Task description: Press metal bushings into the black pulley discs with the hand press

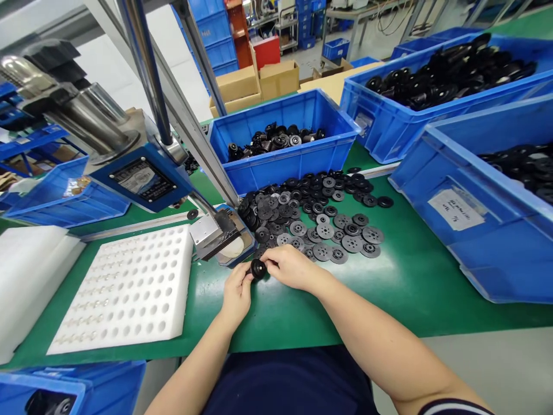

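Observation:
My left hand (pixel 237 291) and my right hand (pixel 290 267) meet over the green mat, both pinched on one small round black part (pixel 258 269). Just beyond them lies a heap of flat black discs (pixel 317 216), several showing grey faces. A press fixture (pixel 218 233) with a toothed metal block stands right above my left hand. A white foam tray (pixel 129 291) with rows of round holes lies to the left, some holes filled with small metal pieces.
A blue bin (pixel 285 158) of black parts stands behind the disc heap. Larger blue bins (pixel 484 225) crowd the right side. The press machine (pixel 129 155) and its slanted metal posts rise at the left. White foam blocks (pixel 26 276) lie at the far left.

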A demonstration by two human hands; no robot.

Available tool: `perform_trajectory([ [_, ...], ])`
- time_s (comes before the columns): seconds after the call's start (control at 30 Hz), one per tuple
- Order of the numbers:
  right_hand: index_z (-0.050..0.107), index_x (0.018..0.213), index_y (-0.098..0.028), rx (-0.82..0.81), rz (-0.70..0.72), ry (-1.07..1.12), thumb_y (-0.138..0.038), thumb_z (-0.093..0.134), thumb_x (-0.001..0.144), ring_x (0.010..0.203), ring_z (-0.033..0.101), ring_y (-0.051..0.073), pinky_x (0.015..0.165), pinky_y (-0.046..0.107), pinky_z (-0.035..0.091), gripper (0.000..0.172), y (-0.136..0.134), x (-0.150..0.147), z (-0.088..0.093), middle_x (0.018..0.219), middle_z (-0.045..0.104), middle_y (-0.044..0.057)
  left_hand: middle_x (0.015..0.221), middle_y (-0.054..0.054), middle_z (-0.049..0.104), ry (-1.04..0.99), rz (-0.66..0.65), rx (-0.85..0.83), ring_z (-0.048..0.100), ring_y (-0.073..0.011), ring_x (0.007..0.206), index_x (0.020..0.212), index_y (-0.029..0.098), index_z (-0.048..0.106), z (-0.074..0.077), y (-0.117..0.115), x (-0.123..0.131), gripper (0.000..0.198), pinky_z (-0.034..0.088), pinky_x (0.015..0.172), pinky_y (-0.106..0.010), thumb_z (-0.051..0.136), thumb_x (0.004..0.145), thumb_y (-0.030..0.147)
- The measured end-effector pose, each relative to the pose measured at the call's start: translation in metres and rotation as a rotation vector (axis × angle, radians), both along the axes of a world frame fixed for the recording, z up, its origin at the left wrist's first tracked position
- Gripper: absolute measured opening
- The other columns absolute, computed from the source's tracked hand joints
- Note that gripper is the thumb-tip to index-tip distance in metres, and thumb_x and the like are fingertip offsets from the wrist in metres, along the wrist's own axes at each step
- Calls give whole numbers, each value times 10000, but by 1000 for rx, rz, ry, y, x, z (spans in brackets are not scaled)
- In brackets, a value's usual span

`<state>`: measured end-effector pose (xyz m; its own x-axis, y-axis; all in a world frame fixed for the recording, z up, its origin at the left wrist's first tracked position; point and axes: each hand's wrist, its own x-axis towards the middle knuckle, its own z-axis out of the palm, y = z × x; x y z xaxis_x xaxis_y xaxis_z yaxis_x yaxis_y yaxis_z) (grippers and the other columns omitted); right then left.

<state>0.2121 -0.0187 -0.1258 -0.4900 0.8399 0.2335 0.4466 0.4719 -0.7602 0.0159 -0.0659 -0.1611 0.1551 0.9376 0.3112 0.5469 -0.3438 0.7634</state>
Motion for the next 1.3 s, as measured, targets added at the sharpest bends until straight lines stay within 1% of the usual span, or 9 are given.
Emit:
perform_trajectory([
  [0.27,699,946,-176,54,-64,18,-91,527,882,766,657,144,732,248,461,202,1,0,-1,865,735,48,1022,-101,715,-2,4,-2,669,-217,959,1091,181,673,-3,-1,-2,262,535,848,-361,453,976,264],
  [0.37,693,968,-178,22,-56,29,-231,583,922,685,623,127,689,236,443,131,0,1,-1,776,708,29,1019,-99,709,4,-9,-19,666,-219,974,1095,180,670,-9,0,-6,268,532,856,-364,442,980,262],
  [0.5,679,1086,-206,-60,15,-33,-509,689,848,679,616,128,641,222,408,386,-3,1,-1,775,692,11,1036,-106,698,24,-12,-30,659,-236,1003,1108,179,666,-19,1,-11,274,529,877,-386,454,971,287],
  [0.6,687,1016,-205,-137,46,-140,-583,733,765,662,597,134,587,218,361,457,-4,-1,5,759,676,10,1032,-106,701,49,-15,-12,662,-226,919,1109,182,669,-19,2,-10,273,540,812,-370,504,946,325],
  [0.73,693,789,-162,-239,27,-93,-428,799,687,571,514,107,551,217,331,304,0,8,21,622,608,-16,880,-68,710,54,-8,22,624,-180,705,1104,184,684,-9,2,0,301,531,667,-316,568,910,383],
  [0.9,724,943,-124,-268,-179,219,-443,767,722,505,496,100,533,224,395,390,40,42,42,536,566,-37,903,-89,742,12,5,38,638,-187,706,1117,182,691,-7,3,7,360,540,656,-319,574,897,442],
  [1.07,509,1397,-170,-35,-356,388,-526,619,857,889,656,152,817,300,522,656,106,64,73,1114,703,101,903,-101,749,5,10,47,643,-197,704,1103,175,698,-17,6,4,390,550,670,-336,561,900,478],
  [1.17,491,1427,-227,74,-579,195,-541,625,852,1079,634,199,971,367,490,669,122,77,76,1254,663,104,862,-88,750,-6,22,80,639,-193,669,1035,183,710,-17,6,4,366,546,640,-321,562,902,490],
  [1.3,594,1337,-225,16,-770,-92,-550,551,901,1305,491,301,1093,504,365,545,106,109,50,1323,613,153,822,-78,737,21,2,98,664,-201,709,836,205,702,-21,7,4,345,547,689,-315,503,943,466],
])
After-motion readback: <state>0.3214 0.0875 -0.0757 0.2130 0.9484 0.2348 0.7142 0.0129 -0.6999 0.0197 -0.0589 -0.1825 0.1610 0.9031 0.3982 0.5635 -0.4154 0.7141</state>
